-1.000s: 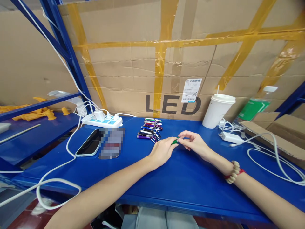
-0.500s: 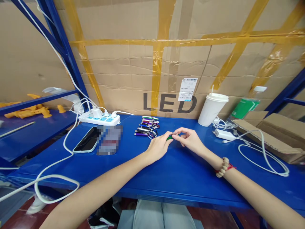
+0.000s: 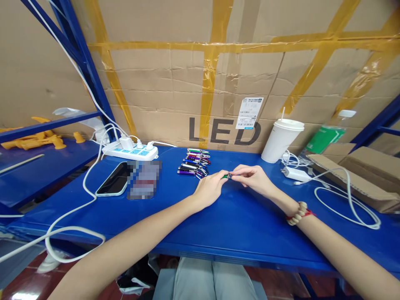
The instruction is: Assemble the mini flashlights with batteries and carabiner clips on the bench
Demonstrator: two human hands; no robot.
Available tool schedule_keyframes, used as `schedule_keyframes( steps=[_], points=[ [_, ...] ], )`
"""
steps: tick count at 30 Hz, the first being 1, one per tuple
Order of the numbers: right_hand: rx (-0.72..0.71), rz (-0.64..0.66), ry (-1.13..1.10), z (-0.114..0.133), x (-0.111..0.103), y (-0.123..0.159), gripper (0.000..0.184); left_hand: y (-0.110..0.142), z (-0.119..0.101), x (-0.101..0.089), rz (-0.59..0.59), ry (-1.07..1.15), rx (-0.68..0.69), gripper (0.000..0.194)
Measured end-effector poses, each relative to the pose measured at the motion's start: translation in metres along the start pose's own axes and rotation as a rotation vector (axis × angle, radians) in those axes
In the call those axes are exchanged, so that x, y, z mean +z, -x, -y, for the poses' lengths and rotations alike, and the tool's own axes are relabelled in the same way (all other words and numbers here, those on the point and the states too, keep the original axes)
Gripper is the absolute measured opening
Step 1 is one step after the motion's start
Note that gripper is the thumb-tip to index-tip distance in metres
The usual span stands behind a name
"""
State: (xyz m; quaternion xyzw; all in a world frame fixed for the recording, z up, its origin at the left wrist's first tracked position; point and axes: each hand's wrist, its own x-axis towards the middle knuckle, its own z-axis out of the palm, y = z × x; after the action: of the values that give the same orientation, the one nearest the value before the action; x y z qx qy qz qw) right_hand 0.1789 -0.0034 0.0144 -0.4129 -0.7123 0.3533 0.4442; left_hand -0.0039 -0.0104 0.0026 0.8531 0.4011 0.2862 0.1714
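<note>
Both my hands meet over the blue table around a small green keychain flashlight. My left hand pinches its green body from the left. My right hand pinches its dark end from the right, fingers curled. Just behind and left of my hands lies a row of several small keychain flashlights in purple, red, green and silver, with clips.
A phone and a blurred card lie at left, near a white power strip with cables trailing off the edge. A white lidded cup, a charger with cable, a cardboard box stand at right. A taped carton wall is behind.
My hands stay together on the green flashlight; my fingers have shifted slightly and its dark end now shows between them. The view has moved a little.
</note>
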Motion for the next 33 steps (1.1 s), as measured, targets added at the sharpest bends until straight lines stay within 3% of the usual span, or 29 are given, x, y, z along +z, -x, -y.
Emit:
schedule_keyframes(
  steps=[10,17,28,33],
  points=[
    [-0.001,0.002,0.017,0.000,-0.002,0.000,0.023,-0.003,0.005,0.004,0.057,0.110,-0.011,0.021],
    [0.000,0.024,-0.027,-0.003,-0.001,0.000,0.016,-0.004,0.005,0.004,0.047,0.185,0.088,0.020],
    [0.008,0.158,-0.017,-0.010,-0.002,0.006,0.020,0.004,0.005,0.004,0.137,-0.023,0.210,0.022],
    [-0.002,0.132,-0.012,-0.009,0.003,0.007,0.028,0.006,0.006,0.004,0.101,-0.042,0.222,0.022]
  ],
)
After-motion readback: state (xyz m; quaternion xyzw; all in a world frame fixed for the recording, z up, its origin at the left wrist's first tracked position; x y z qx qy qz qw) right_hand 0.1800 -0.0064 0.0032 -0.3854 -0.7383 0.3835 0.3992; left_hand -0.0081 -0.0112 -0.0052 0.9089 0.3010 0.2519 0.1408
